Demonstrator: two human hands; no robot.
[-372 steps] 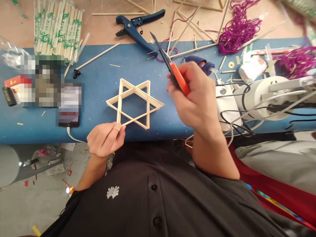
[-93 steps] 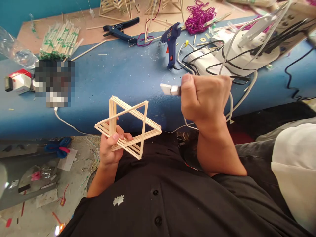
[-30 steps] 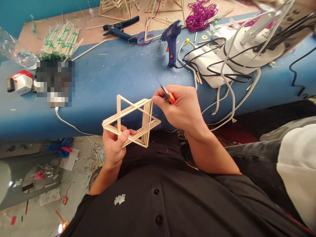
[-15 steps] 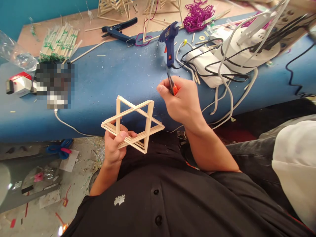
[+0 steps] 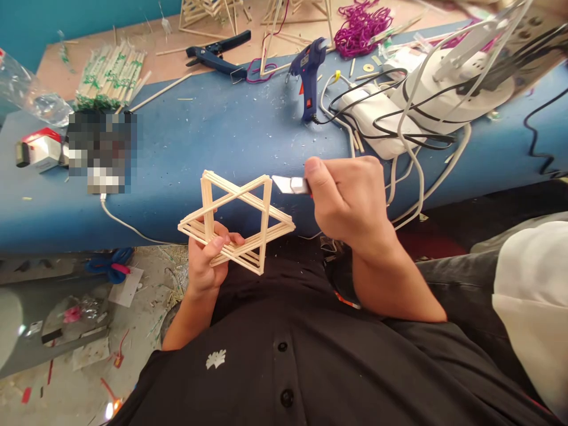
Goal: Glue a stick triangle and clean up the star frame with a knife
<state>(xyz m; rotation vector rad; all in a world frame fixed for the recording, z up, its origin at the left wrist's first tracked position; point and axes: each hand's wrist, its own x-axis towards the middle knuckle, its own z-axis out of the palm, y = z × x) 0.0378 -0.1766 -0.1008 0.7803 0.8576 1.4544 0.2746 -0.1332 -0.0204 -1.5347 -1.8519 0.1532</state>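
A six-pointed star frame [image 5: 265,219] built of thin wooden sticks is held up before my torso. My left hand [image 5: 206,260] is closed on its lower left part, thumb in front and fingers behind the sticks. In my right hand [image 5: 350,201] is a utility knife [image 5: 290,184], gripped in a fist with most of its handle hidden. The bare blade points left, its tip just right of the star's upper right point; whether they touch I cannot tell. Behind the hands, a blue hot glue gun [image 5: 307,77] stands on the blue-covered table [image 5: 177,160].
Dark blue pliers-like cutters [image 5: 217,56] and bundled, wrapped sticks [image 5: 109,74] are at the back. Tangled purple string [image 5: 361,26] lies beyond the glue gun. Cables drape over a white power strip [image 5: 377,118] at right. A person's white sleeve [image 5: 532,296] is close on my right.
My right hand has moved right and down and turned, so the knife's blade now points left toward the star. The star has tilted slightly in my left hand.
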